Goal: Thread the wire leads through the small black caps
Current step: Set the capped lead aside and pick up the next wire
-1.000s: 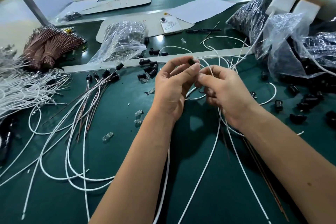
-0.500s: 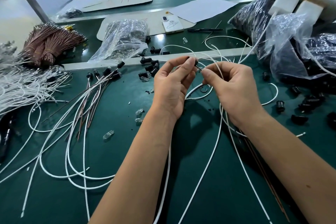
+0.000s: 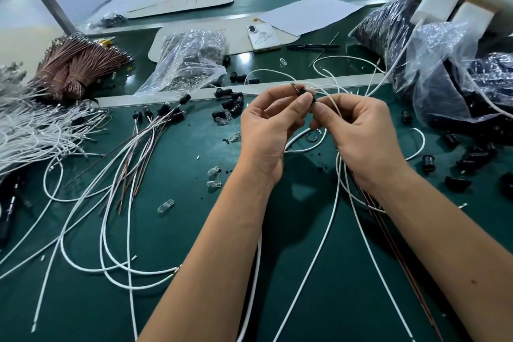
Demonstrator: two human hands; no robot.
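Observation:
Above the green mat, my left hand point(image 3: 270, 128) pinches a small black cap point(image 3: 305, 93) between thumb and forefinger. A metal terminal tip sticks out of the cap on its left side. My right hand point(image 3: 358, 130) pinches a white wire lead point(image 3: 331, 104) right at the cap's other end, fingertips touching my left fingers. The lead's long white tail point(image 3: 319, 244) runs down between my forearms to the near edge. Several finished leads with caps point(image 3: 166, 108) lie fanned out at left.
Loose black caps point(image 3: 231, 107) and clear bulbs point(image 3: 213, 175) lie scattered on the mat point(image 3: 194, 230). A white wire pile point(image 3: 30, 133) and brown wire bundle point(image 3: 75, 64) sit left. Plastic bags of parts point(image 3: 449, 69) crowd the right; a clear bag point(image 3: 188, 61), phone point(image 3: 262, 37) and pen lie behind.
Both hands stayed together at the same spot. The cap has slid along the lead, and the metal terminal now pokes out past my left fingertips.

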